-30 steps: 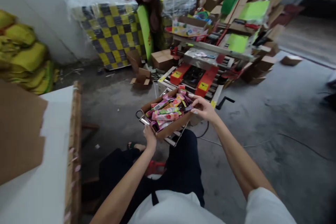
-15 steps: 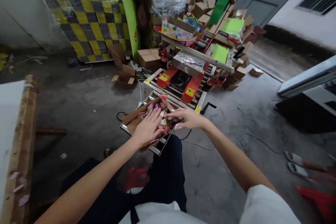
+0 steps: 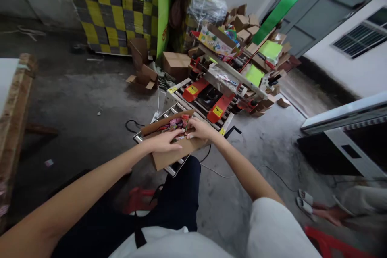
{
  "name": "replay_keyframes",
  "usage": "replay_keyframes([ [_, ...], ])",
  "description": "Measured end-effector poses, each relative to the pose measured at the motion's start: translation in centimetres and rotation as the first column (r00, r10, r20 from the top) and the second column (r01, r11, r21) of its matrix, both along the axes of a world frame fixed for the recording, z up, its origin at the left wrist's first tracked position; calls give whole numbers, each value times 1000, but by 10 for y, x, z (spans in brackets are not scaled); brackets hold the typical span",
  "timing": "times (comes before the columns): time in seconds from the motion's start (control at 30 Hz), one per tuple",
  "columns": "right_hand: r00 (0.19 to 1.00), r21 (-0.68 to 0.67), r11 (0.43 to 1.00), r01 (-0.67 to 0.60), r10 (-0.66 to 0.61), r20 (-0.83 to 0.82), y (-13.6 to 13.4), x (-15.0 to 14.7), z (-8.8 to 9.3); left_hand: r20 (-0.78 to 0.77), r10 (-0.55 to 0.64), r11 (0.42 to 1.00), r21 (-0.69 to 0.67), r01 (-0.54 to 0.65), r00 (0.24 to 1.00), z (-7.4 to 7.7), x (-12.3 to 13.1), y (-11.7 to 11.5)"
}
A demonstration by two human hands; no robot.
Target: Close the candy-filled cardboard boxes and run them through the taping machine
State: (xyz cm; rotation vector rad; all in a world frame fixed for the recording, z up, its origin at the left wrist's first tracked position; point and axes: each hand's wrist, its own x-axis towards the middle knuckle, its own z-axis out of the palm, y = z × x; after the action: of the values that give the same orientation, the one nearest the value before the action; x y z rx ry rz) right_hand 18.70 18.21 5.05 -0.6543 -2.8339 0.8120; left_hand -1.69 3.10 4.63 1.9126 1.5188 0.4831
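Note:
An open cardboard box point(image 3: 173, 157) filled with small wrapped packets point(image 3: 178, 122) sits on the roller frame in front of me. My left hand point(image 3: 165, 141) reaches over the box's near side, fingers stretched across the packets. At the box's right end, my right hand point(image 3: 198, 129) curls its fingers down at the packets. Whether it grips a packet or the box edge is hidden.
Beyond the box stands a sealing machine point(image 3: 208, 96) with red guides and a crank. Cartons point(image 3: 175, 64) lie behind it. A wooden-edged table point(image 3: 15, 117) is at the left, a red stool point(image 3: 139, 200) below. A person's feet point(image 3: 320, 209) show at the right.
The box's near flap now stands up in view below the packets. My left hand has shifted left and lower over the box; the right hand's fingers have curled inward. The whole view has turned.

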Motion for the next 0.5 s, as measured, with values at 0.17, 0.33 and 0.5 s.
replay_keyframes([
  [0.17, 965, 121, 960, 251, -239, -103, -27, -3, -17, 119, 110, 975, 177, -130, 987, -19, 15, -8],
  [0.33, 896, 57, 920, 387, -360, -259, -61, -21, -29, 166, 211, 894, 365, -259, 963, -48, 28, -10],
  [0.5, 962, 155, 956, 248, -225, -154, -79, -50, -27, 12, 460, 634, 695, -338, 888, -52, 40, -26],
])
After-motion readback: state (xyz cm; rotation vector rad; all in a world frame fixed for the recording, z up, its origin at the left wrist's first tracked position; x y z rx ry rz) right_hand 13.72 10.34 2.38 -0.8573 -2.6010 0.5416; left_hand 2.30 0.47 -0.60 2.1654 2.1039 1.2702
